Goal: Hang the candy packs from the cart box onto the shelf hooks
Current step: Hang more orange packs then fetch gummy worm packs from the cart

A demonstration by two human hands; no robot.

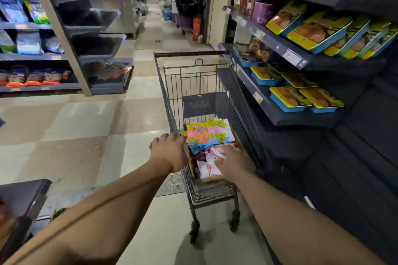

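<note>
A wire shopping cart (pixel 170 92) stands in the aisle, close against the right-hand shelving. In its basket lies a cardboard box (pixel 238 139) full of candy packs. Bright yellow, pink and blue packs (pixel 206 133) lie on top at the far end, and white and red packs (pixel 207 170) lie nearer me. My left hand (pixel 170 150) curls over the box's left edge at the cart rim. My right hand (pixel 234 161) reaches into the box, its fingers lying on the white and red packs. No shelf hooks are in view.
Dark sloped shelves (pixel 280 116) on the right carry yellow and blue snack trays (pixel 305 97). Another shelf unit (pixel 38 87) with bagged goods stands across the tiled aisle on the left. A dark surface (pixel 23 196) juts in at lower left. A red fire extinguisher (pixel 197 28) stands far ahead.
</note>
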